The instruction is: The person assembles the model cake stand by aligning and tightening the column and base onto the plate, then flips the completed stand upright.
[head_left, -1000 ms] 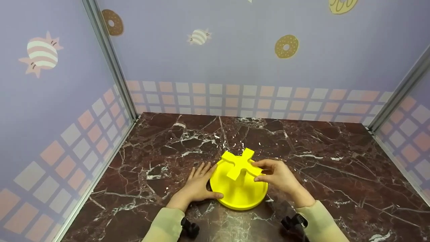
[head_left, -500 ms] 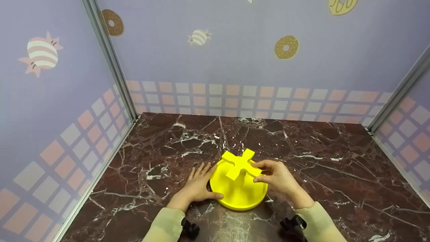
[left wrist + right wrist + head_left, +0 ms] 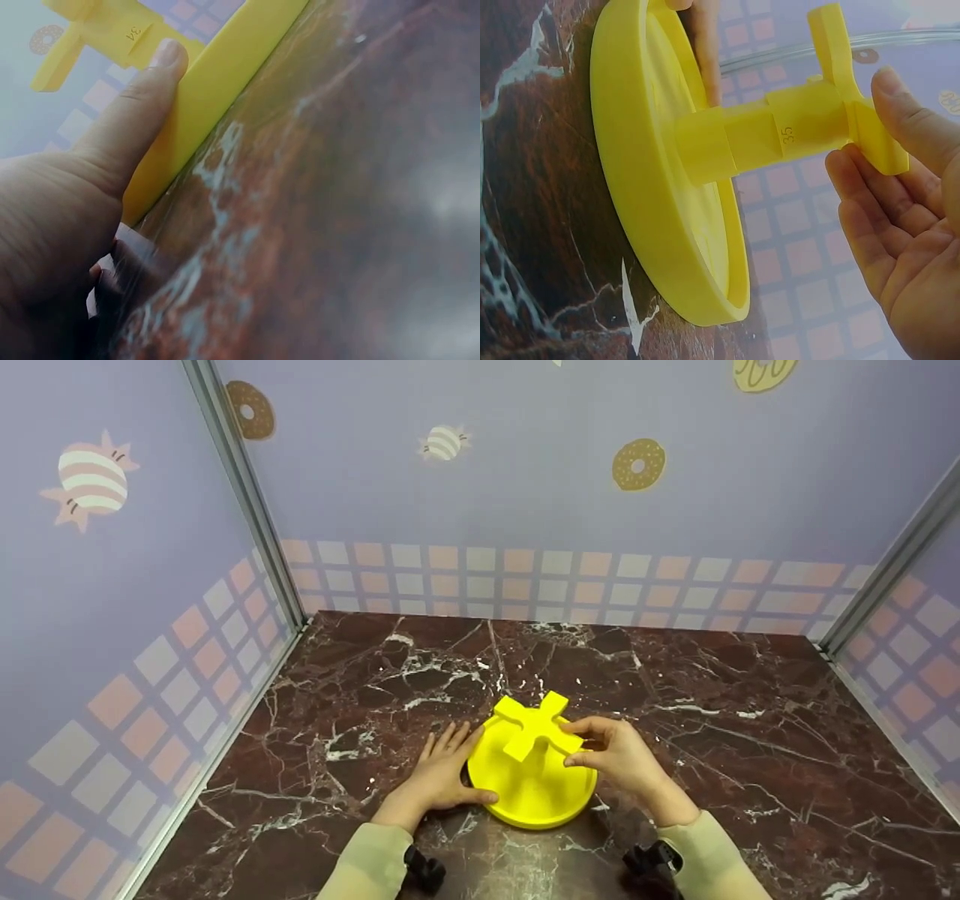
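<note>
A yellow round base [image 3: 536, 802] with a raised rim lies on the table. From its middle rises a stepped post [image 3: 757, 131] bearing the number 35, topped by a four-armed cross-shaped handle [image 3: 538, 727]. My left hand [image 3: 439, 780] holds the base at its left side, thumb over the rim in the left wrist view and the other fingers spread along the outer edge. My right hand [image 3: 622, 754] pinches one arm of the cross-shaped handle between thumb and fingers. In the right wrist view its fingertips lie under that arm, beside the top of the post.
The dark red marbled table [image 3: 360, 682] has white flecks behind the base. Patterned panels [image 3: 525, 495] with metal corner posts stand at the back and both sides. Black wrist cameras [image 3: 426, 870] sit by the sleeves, low over the table.
My right hand and the cross-shaped handle have shifted very slightly left, with the same grip. My left hand and the base have hardly moved.
</note>
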Demonstrator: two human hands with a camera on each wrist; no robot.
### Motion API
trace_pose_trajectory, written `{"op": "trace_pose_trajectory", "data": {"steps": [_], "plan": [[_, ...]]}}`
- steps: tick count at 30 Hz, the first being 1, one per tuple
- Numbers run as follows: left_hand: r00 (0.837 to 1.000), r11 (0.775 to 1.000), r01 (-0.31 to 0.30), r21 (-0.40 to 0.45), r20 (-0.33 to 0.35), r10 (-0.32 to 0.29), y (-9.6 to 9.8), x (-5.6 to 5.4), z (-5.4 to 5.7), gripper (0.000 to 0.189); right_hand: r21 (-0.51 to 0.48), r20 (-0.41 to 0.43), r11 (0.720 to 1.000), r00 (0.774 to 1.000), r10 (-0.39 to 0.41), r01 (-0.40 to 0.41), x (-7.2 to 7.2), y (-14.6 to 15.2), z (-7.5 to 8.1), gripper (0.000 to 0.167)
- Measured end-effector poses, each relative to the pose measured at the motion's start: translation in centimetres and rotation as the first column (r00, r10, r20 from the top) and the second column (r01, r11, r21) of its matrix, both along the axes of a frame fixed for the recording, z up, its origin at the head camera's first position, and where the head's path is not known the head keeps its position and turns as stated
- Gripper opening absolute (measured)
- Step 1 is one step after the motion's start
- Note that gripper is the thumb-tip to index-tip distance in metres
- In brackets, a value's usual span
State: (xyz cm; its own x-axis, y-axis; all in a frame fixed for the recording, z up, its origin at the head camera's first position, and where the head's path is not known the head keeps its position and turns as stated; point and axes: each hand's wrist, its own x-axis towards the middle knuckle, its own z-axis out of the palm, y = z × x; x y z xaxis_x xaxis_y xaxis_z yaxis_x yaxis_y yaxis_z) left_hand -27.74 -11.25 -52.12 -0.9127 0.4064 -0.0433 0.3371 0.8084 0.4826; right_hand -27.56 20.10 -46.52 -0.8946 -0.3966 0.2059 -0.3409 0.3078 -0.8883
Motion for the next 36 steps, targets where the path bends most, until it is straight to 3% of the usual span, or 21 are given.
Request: {"op": "trace_pose_trajectory", "data": {"steps": [26, 36], "plan": [[1.0, 1.0, 0.003, -0.007, -0.001, -0.003, 0.05, 0.0, 0.14, 0.118, -0.009, 0.02, 0.999, 0.999, -0.033, 0.033, 0.39, -0.33, 0.07, 0.041], [1.0, 0.999, 0.006, 0.05, 0.003, -0.006, -0.19, 0.0, 0.07, 0.117, -0.002, 0.001, 1.0, 1.0, -0.013, 0.013, 0.51, -0.09, -0.24, 0.044]]}}
